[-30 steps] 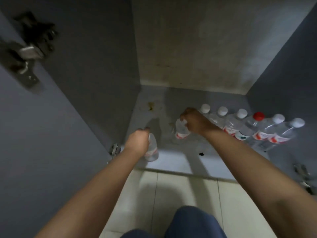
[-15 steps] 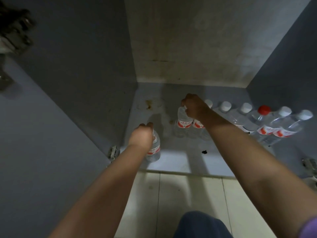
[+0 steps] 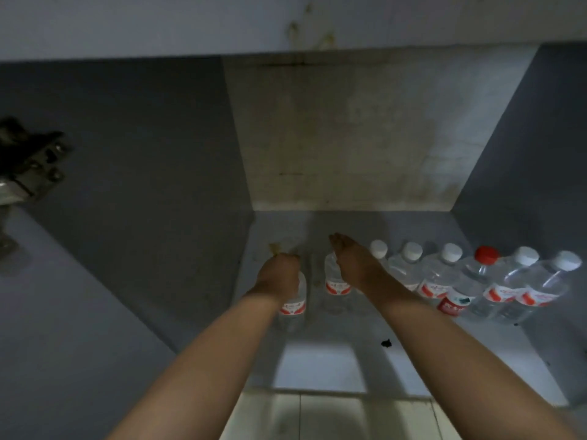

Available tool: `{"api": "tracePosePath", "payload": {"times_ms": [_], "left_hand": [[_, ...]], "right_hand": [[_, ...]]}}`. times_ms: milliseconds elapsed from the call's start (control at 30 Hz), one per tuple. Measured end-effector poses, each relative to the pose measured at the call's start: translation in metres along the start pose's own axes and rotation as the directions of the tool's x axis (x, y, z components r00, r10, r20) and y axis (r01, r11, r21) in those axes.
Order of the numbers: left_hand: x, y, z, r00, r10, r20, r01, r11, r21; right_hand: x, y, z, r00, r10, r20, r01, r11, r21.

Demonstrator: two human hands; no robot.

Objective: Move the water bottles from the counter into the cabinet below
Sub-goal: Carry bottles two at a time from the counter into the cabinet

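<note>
Both arms reach into the open grey cabinet (image 3: pixel 413 369). My left hand (image 3: pixel 279 276) is closed over the top of a clear water bottle with a red label (image 3: pixel 293 308), which stands on the cabinet floor. My right hand (image 3: pixel 352 263) hovers with fingers extended just over another red-labelled bottle (image 3: pixel 335 282) that stands upright; it no longer grips it. A row of several bottles (image 3: pixel 451 277) stands to the right along the floor, most with white caps, one with a red cap (image 3: pixel 486 254).
The cabinet's left wall (image 3: pixel 143 185) and right wall (image 3: pixel 540 154) close in the space. A door hinge (image 3: pixel 28 163) sits on the open left door. A small dark speck (image 3: pixel 386 343) lies on the cabinet floor. Pale floor tiles (image 3: pixel 333 417) show below.
My right hand set its bottle down at the left end of the row and opened above it. My left hand carried its bottle deeper into the cabinet, beside that bottle.
</note>
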State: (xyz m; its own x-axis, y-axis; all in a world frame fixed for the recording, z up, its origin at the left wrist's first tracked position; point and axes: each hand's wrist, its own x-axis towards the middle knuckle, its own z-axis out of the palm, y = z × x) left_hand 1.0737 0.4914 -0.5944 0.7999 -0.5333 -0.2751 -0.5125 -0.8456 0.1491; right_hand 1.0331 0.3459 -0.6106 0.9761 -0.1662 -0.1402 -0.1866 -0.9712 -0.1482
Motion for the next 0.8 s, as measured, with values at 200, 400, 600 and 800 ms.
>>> {"api": "tracePosePath", "payload": {"times_ms": [200,400,600,800], "left_hand": [[0.037,0.026,-0.007,0.999,0.043,-0.021,-0.044,0.999,-0.011],[0.054,0.029,-0.007,0.998,0.054,-0.026,-0.054,0.998,0.012],[0.055,0.026,-0.003,0.998,0.051,-0.04,-0.05,0.998,0.029],[0.037,0.023,-0.005,0.999,0.043,-0.012,-0.043,0.998,-0.037]], "right_hand": [[0.003,0.007,-0.001,0.999,-0.048,0.017,0.048,0.999,-0.009],[0.001,0.008,0.0,0.997,-0.071,0.001,0.071,0.997,0.014],[-0.003,0.007,0.003,0.997,-0.074,-0.005,0.074,0.997,-0.001],[-0.01,-0.001,-0.007,1.0,-0.008,0.015,0.009,0.996,-0.086]]}}
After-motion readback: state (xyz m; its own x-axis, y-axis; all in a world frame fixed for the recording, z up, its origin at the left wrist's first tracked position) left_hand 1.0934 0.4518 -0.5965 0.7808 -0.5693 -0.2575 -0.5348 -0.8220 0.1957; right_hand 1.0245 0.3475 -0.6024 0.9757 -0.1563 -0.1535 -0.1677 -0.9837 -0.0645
